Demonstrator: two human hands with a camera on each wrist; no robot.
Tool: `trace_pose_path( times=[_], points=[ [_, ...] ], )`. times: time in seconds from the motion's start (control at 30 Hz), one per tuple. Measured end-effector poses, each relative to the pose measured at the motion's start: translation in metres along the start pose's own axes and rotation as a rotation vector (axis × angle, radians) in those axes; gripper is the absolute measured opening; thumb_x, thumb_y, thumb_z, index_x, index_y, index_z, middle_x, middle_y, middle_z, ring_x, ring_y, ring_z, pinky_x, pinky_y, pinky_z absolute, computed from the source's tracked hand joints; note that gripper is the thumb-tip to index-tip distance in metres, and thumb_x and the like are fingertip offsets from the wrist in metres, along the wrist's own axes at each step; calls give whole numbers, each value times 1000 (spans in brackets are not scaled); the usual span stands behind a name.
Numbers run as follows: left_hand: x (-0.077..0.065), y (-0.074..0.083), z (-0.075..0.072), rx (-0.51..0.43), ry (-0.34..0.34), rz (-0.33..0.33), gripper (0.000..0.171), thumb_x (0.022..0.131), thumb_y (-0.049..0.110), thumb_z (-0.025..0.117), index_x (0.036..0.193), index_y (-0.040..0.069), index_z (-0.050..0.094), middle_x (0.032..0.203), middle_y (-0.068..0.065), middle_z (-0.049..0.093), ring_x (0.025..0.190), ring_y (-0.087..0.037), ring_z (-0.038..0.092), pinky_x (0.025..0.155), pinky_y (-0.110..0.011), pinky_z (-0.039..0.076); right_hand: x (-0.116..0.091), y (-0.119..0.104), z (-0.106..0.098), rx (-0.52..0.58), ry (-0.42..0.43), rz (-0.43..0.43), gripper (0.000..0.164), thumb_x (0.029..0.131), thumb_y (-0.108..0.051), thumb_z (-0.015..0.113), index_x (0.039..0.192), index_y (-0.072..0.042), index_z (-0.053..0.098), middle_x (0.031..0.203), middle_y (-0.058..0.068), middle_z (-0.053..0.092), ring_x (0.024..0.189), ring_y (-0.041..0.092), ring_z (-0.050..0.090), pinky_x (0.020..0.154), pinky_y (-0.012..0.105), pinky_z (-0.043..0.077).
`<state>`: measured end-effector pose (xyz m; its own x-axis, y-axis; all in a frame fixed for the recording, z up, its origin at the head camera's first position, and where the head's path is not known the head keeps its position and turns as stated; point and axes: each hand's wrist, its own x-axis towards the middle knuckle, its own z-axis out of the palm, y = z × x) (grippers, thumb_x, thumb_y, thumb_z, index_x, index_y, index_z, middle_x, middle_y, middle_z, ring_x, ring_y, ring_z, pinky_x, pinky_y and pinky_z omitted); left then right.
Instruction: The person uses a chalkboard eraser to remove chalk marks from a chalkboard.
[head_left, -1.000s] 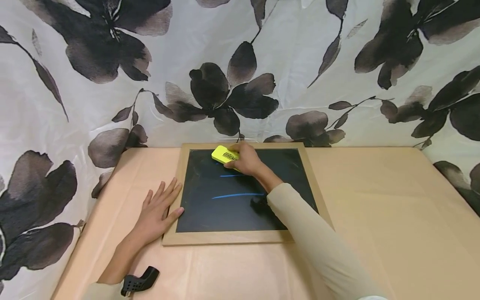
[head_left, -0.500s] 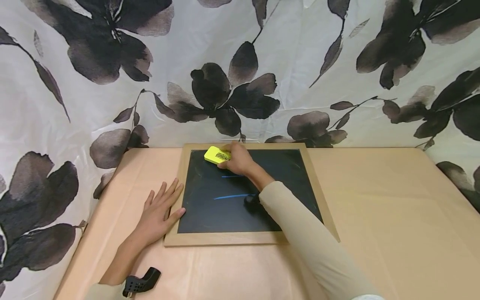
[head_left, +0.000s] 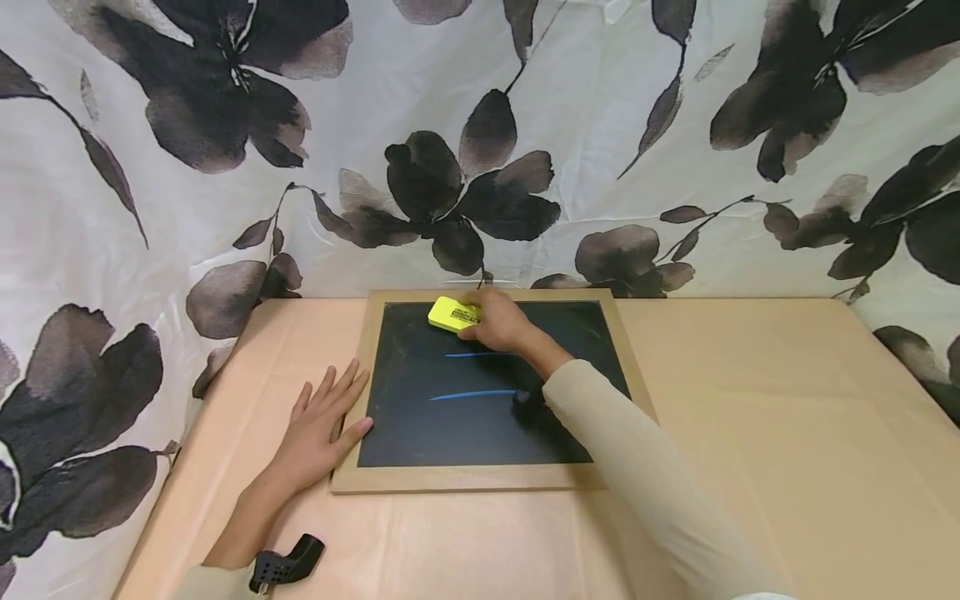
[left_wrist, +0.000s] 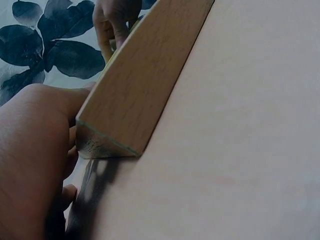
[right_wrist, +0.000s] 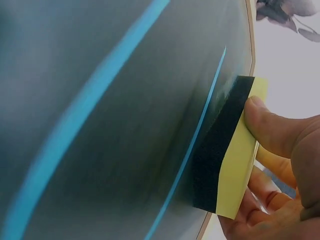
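A wood-framed blackboard (head_left: 420, 433) lies on the table with two blue lines visible, the upper line (head_left: 468, 355) and the lower line (head_left: 472, 394). My right hand (head_left: 501, 321) grips a yellow board eraser (head_left: 452, 314) near the board's top edge. In the right wrist view, thumb and fingers pinch the yellow back of the eraser (right_wrist: 239, 165), its dark felt side against the board above the thin line. My left hand (head_left: 318, 433) rests with straight, spread fingers on the frame's left side; the left wrist view shows the frame's corner (left_wrist: 107, 145) beside it.
The pale table (head_left: 765, 433) extends to both sides of the board. Behind it hangs a white cloth (head_left: 600, 100) printed with dark flowers. A black wrist device (head_left: 287, 562) sits at my left wrist, with another dark one (head_left: 528, 404) under my right forearm.
My right hand moved the eraser left along the board's top, then back to the right. The left hand stays on the frame. The two visible blue lines are still there.
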<state>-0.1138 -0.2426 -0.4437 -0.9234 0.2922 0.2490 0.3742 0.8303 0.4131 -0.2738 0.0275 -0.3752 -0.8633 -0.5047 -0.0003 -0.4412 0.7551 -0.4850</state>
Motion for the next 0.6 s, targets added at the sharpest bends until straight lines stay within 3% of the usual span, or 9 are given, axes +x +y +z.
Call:
trace_pose_path(
  times=[0.3,0.6],
  points=[
    [0,1,2,5,-7,-4,65,87,41,53,141,16,28,147,-6,18,132,-35,11,100,-57,2,-30,52,-23,33,17,63,58,75,-23,72,126,-5,51,109,12,52,92,24,46,81,38,38],
    [0,1,0,-2,-7,-9,65,87,40,53,141,15,28,146,-7,19,132,-35,11,100,-56,2,-66,96,-48,42,46,82,61,75,-21,72,128,-2,48,121,15,51,104,29,46,88,45,35]
  ],
)
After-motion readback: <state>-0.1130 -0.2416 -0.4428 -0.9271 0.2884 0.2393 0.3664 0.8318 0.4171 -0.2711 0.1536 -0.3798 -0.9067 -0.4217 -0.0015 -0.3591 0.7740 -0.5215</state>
